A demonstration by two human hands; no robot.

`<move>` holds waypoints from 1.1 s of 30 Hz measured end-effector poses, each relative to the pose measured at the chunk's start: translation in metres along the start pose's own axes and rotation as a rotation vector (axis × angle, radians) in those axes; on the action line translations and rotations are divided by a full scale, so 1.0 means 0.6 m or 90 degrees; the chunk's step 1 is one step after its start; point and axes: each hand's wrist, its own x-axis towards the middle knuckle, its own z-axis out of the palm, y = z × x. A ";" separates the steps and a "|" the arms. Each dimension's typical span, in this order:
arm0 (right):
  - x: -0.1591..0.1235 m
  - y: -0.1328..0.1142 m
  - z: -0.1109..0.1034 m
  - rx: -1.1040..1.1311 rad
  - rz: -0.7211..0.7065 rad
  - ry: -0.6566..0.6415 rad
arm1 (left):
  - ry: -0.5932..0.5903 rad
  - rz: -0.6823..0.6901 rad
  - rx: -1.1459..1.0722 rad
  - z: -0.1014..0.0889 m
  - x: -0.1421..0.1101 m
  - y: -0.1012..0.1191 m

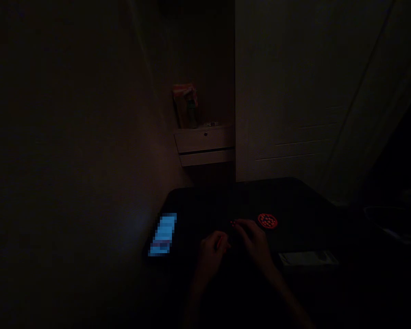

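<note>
The picture is very dark. Over the dark table, my left hand (212, 246) is closed round a small red thing (219, 242) whose kind I cannot make out. Just right of it, my right hand (251, 235) has its fingers drawn together in a pinch. Tiny red specks (232, 223) show at those fingertips, too small to name. A round, shallow red-rimmed dish (267, 214), with several small red pieces inside, lies beyond the right hand's knuckles.
A lit phone-like screen (163, 234), blurred into blocks, lies at the left edge of the black table (205, 201). A pale flat rectangular item (308, 258) sits at the front right. Behind are a drawer unit (205, 141), a bag (185, 105) and a pale panel (287, 91).
</note>
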 end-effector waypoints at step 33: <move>-0.001 0.021 0.000 -0.193 -0.046 -0.029 | 0.005 0.004 0.004 0.000 -0.001 0.001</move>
